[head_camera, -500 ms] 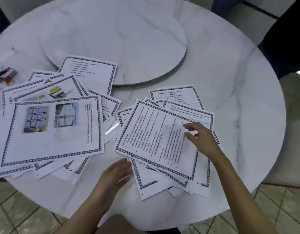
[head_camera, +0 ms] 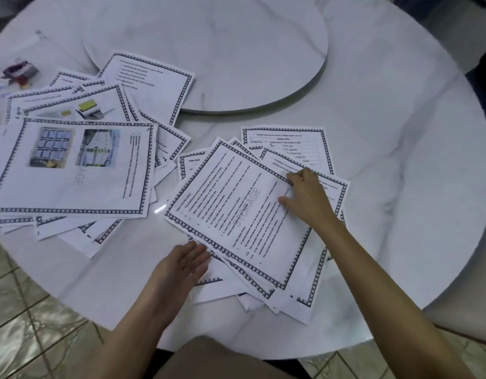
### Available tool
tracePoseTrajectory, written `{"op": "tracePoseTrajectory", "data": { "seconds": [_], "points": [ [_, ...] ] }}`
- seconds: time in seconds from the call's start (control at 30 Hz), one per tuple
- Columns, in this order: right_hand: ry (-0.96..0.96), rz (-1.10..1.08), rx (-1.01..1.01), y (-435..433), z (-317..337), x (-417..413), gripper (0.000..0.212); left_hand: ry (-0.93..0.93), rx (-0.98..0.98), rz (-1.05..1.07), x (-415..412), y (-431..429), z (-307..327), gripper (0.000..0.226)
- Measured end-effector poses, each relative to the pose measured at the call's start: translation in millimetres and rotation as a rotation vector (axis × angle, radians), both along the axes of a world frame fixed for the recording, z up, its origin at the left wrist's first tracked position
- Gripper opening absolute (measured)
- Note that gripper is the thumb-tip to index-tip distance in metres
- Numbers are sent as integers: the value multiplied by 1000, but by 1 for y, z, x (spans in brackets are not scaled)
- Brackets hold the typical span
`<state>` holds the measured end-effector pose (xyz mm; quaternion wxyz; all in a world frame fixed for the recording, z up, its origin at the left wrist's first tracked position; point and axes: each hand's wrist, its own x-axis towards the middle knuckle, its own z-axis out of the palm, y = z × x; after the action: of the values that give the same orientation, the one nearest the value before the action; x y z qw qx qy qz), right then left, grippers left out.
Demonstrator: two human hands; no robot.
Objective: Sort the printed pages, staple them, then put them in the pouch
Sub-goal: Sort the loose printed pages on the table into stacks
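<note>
So the left hand (head_camera: 185,265) is flat, fingers straight, against the right pile (head_camera: 299,306). The right hand (head_camera: 308,198), arm stretched out, pinches the top page (head_camera: 236,214) at its far edge.

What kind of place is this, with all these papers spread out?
Probably a home dining area: a round marble-look table with a raised turntable at its centre, standing on a tiled floor.

We see white printed pages with dark patterned borders (head_camera: 154,86) in two overlapping heaps on the tabletop (head_camera: 386,160). A two-photo sheet (head_camera: 72,192) tops the left heap; a tilted text sheet (head_camera: 230,214) with a grey watermark tops the right, its far edge pinched by the right hand (head_camera: 307,201).
</note>
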<state>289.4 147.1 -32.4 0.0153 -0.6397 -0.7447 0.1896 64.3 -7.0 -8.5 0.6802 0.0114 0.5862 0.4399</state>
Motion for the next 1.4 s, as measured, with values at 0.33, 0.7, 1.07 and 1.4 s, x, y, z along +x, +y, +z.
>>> {"op": "tracePoseTrajectory", "data": {
  "seconds": [0.33, 0.7, 1.07, 1.4],
  "points": [
    [386, -150, -14, 3, 16, 17, 27, 85, 30, 48, 6, 5, 1, 29],
    [809, -327, -91, -23, 42, 51, 18, 314, 105, -81, -10, 30, 4, 22],
    [1008, -462, -192, -64, 30, -3, 10, 342, 344, -302, -27, 35, 8, 22],
    [245, -249, 46, -52, -4, -40, 66, 516, 268, -232, -78, 29, -17, 13]
  ]
}}
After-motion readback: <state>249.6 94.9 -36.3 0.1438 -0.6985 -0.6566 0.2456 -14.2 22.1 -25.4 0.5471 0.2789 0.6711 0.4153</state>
